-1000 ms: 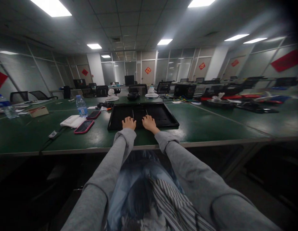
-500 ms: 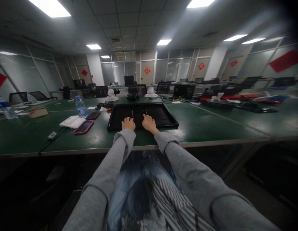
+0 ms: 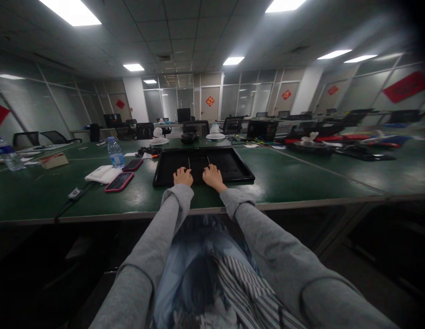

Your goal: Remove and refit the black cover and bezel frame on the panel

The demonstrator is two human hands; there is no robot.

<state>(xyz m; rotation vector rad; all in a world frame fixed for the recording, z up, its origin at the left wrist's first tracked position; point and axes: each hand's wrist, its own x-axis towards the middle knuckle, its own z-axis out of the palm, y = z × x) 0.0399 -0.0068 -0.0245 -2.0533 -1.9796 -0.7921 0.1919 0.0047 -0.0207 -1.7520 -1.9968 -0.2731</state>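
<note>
A wide black panel with a raised rim (image 3: pixel 233 161), like a shallow tray or a screen lying flat, is on the green table in front of me. My left hand (image 3: pixel 183 176) is over its near side, fingers curled down and pressed together. Beside it on the right, my right hand (image 3: pixel 213 177) rests over the same near side, also with bent fingers. Whatever lies under the fingertips is hidden. Two thin pale lines run away from the hands on the dark surface; I cannot tell whether they are rods or reflections.
Left of the panel are two red-edged phones (image 3: pixel 119 182), a white cloth or paper pad (image 3: pixel 103 174) and a water bottle (image 3: pixel 115 153). Two small white fans (image 3: pixel 215 135) stand behind. A black dish (image 3: pixel 311 145) and cables are farther right. The green table (image 3: pixel 287 178) has a pale front edge.
My right hand has drawn very slightly back toward me. My left hand and the black panel look almost unchanged.
</note>
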